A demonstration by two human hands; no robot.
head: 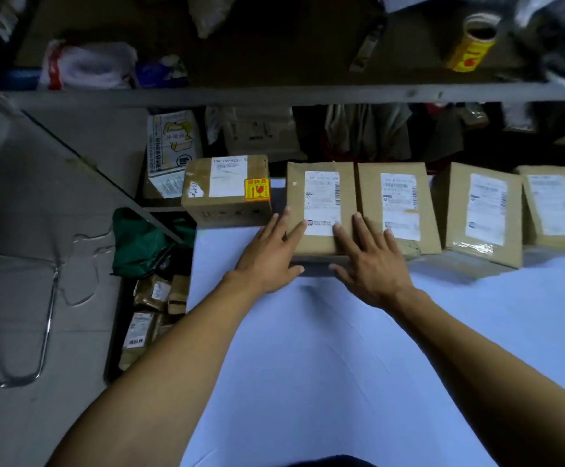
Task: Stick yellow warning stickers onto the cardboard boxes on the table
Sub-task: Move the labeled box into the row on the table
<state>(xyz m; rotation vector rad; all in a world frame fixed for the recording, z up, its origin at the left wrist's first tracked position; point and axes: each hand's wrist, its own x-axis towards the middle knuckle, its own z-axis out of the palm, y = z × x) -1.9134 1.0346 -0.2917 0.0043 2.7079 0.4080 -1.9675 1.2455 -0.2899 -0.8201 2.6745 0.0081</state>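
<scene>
A pale blue table point(308, 332) under cluttered shelving, five cardboard boxes lined along its far edge. Both hands lie flat, fingers straight and slightly spread, on the second box point(318, 203) at twelve o'clock: left hand point(271, 254) at its seven o'clock corner, right hand point(372, 261) at five. The leftmost box point(227, 193) at eleven o'clock wears a yellow warning sticker point(257, 189).

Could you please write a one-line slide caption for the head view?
Both hands, left and right, rest flat on the second box in a row; only the first box carries a yellow sticker.

left hand point(271, 254) and right hand point(372, 264) rest flat on cardboard box point(319, 210).
</scene>
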